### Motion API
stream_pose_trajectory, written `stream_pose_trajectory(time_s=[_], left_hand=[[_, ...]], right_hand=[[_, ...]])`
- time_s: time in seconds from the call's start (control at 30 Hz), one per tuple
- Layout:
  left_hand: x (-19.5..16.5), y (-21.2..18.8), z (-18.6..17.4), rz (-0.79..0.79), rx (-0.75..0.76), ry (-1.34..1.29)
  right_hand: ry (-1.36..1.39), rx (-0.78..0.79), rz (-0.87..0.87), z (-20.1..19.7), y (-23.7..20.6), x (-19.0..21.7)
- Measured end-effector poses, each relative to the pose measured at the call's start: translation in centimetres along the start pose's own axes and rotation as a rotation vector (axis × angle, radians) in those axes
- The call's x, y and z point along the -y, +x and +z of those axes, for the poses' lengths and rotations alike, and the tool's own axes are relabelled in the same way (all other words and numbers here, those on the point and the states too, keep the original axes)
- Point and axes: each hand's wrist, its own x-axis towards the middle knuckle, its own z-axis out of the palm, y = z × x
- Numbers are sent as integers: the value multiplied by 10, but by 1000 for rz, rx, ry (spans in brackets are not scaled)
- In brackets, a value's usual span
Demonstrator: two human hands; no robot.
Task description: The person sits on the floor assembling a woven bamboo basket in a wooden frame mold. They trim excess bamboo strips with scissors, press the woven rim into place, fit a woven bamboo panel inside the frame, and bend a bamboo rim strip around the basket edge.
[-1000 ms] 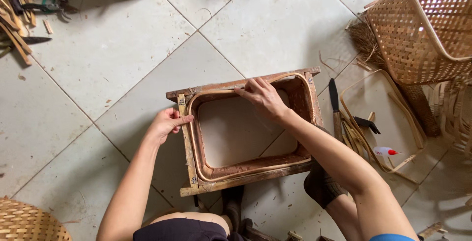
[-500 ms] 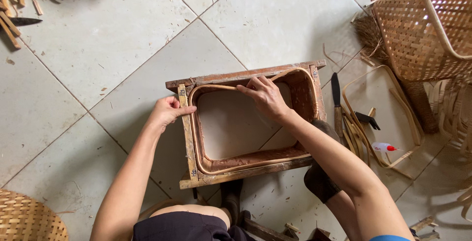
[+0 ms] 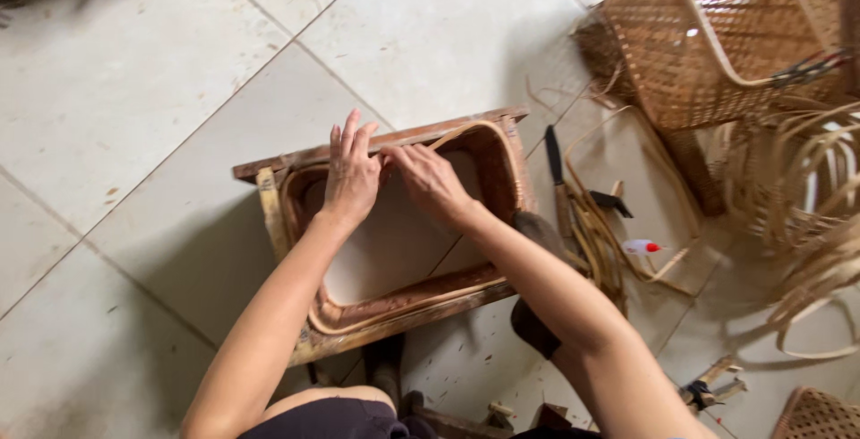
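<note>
Left hand (image 3: 351,170) flat, right hand (image 3: 428,179) pinching cane strip (image 3: 452,137) — rough rectangular wooden frame (image 3: 394,322), smooth tiles (image 3: 134,90)

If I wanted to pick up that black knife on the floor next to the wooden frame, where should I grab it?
Grab the knife by its lower end, the handle nearest the person, coming straight down from above. It lies flat on the tile, blade end pointing away, just right of the wooden frame. The cane strips crowd its right side, so pinch it from the frame side.

small white glue bottle (image 3: 638,246), red tip, lying on floor tiles
</note>
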Motion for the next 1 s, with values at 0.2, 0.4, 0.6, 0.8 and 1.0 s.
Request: stream_pose_trajectory(time_s=[0.2, 0.4, 0.6, 0.8, 1.0], left_hand=[[-4, 1, 17, -111, 296, -361], [-3, 6, 16, -162, 458, -324], [10, 5, 7, -68, 624, -419], [4, 4, 12, -29, 627, -313], [-7, -4, 20, -134, 368, -292]], right_hand=[[-29, 67, -197, -31, -32, -48], [-437, 90, 335, -66, -80, -105], [-557, 282, 410, -57, -80, -106], [-894, 548, 479, -42, -73, -109], [-949, 444, 470, -36, -74, -115]])
